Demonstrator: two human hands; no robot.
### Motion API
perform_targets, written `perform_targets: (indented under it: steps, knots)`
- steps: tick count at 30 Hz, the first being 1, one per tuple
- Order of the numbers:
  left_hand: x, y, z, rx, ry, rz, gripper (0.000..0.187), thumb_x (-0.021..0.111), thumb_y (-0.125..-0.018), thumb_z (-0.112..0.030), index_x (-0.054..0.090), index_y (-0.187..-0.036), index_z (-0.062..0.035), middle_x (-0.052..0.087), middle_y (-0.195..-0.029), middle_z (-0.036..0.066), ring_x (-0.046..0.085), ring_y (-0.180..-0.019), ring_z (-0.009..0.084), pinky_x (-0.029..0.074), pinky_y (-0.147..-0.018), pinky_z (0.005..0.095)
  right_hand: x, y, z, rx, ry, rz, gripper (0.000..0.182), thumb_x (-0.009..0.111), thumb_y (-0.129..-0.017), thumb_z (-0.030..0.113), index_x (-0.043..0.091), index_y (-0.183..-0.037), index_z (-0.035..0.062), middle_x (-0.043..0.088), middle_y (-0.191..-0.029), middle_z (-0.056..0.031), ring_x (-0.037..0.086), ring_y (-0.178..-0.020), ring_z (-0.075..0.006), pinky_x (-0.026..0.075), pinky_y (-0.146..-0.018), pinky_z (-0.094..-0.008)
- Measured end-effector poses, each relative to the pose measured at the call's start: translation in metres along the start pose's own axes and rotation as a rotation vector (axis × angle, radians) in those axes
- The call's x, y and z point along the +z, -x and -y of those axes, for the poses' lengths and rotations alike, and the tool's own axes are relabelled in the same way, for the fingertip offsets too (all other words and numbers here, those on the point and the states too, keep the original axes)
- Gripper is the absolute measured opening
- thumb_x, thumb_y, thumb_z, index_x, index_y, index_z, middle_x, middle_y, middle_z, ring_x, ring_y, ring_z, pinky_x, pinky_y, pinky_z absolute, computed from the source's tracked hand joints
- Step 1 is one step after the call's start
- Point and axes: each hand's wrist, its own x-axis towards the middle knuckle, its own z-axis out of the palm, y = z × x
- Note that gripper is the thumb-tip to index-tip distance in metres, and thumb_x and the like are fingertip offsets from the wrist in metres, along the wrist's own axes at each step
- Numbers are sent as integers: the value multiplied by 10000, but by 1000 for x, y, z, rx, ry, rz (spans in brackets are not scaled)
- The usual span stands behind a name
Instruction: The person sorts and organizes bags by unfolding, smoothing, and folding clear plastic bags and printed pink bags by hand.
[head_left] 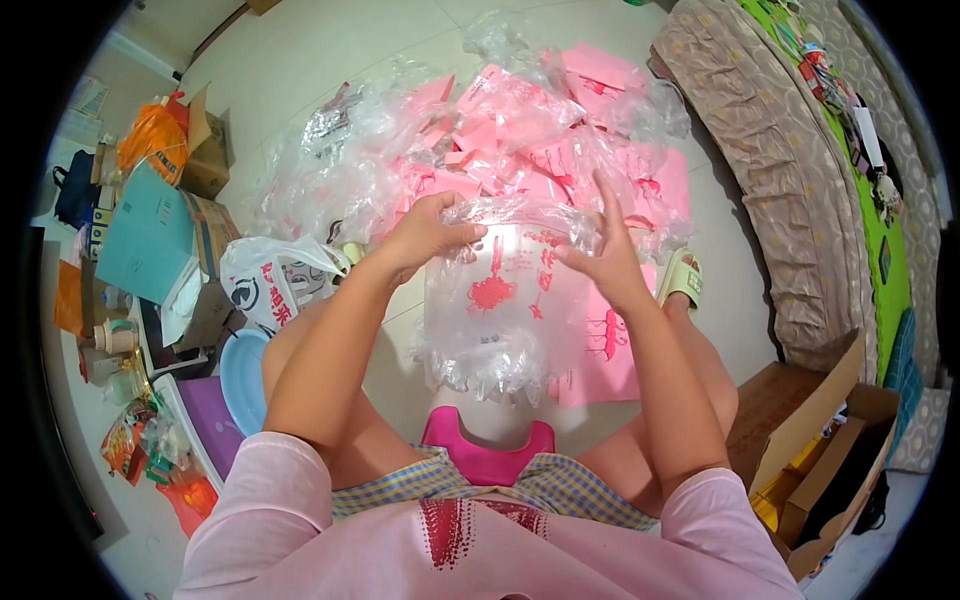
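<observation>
A clear plastic bag [510, 300] with red printing hangs in front of me over the floor, its lower end crumpled. My left hand [428, 238] pinches the bag's upper left edge between thumb and fingers. At the upper right edge, my right hand [612, 258] has its thumb across the front of the bag and a finger stretched up beside it. Just right of the bag lies a pink printed sheet or bag [606, 345], partly covered. Beyond both hands spreads a heap of pink printed packages [510, 110] mixed with crumpled clear plastic [325, 165].
A pink stool [485, 455] shows between my legs. To the left are a white printed bag [270, 280], a blue basin [243, 375], a teal box [150, 235] and drawers [200, 415]. A covered sofa [755, 180] and an open cardboard box [830, 450] flank the right.
</observation>
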Motion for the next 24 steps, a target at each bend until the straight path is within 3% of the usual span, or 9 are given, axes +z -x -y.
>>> perform_targets:
  steps: [3,7,9,12,14,15,17,19,24]
  knots:
    - [0,0,0,-6,141,-143,354,671,-802,-93,482,-1086,4,612,-898,72,594,-770,139,498,-619,263,6,4,14,214,-8,23,827,605,-686,-106,235,-1377,156,315,-1354,-135,496,-1054,-199,504,-742,-268]
    - [1,-3,5,65,247,-350,374,669,-810,-110,463,-1094,20,625,-894,99,594,-738,141,489,-598,259,1,5,-14,22,-13,-109,659,610,-689,-99,382,-1265,124,348,-1312,-122,494,-1021,-179,497,-738,-263]
    - [3,-4,6,61,295,-398,321,668,-811,-112,495,-1049,17,630,-879,101,592,-710,138,483,-589,254,-1,6,-21,-77,285,40,403,613,-701,-79,529,-1064,73,458,-1171,-104,517,-937,-162,483,-708,-239]
    - [-1,-12,23,105,368,-412,186,663,-811,-97,545,-914,5,636,-852,98,589,-663,130,478,-576,241,-4,6,-19,7,538,50,280,629,-701,-52,609,-958,59,523,-1003,-76,525,-906,-159,463,-731,-242]
    - [-8,-13,29,189,17,-602,133,660,-808,-82,560,-773,-1,647,-805,112,602,-641,134,485,-577,229,-5,5,-14,40,508,-2,302,635,-696,-43,617,-982,51,538,-979,-77,531,-913,-159,456,-751,-256]
    - [-6,-13,30,189,14,-599,133,660,-808,-82,560,-773,-1,647,-805,112,602,-641,134,485,-577,229,-6,5,-12,72,477,-52,325,642,-691,-33,624,-1006,44,552,-956,-79,537,-921,-159,450,-771,-270]
    - [0,-12,31,478,-110,-496,84,624,-836,-85,602,-865,-9,636,-873,74,566,-676,106,459,-606,195,-5,5,-9,130,348,-82,390,658,-680,-14,607,-1064,36,556,-996,-95,541,-952,-180,438,-815,-292]
    - [11,-5,23,529,-154,-431,97,632,-826,-78,597,-889,-12,624,-905,58,551,-676,106,452,-611,196,-7,6,-11,188,223,-109,459,674,-670,5,589,-1121,27,559,-1035,-111,545,-983,-201,426,-860,-313]
    - [20,-3,30,722,-471,-294,176,642,-794,-34,582,-959,-22,586,-1019,34,532,-695,119,445,-629,215,-9,7,-24,-46,518,-40,613,727,-633,40,523,-1211,7,519,-1221,-154,502,-1125,-266,386,-957,-320]
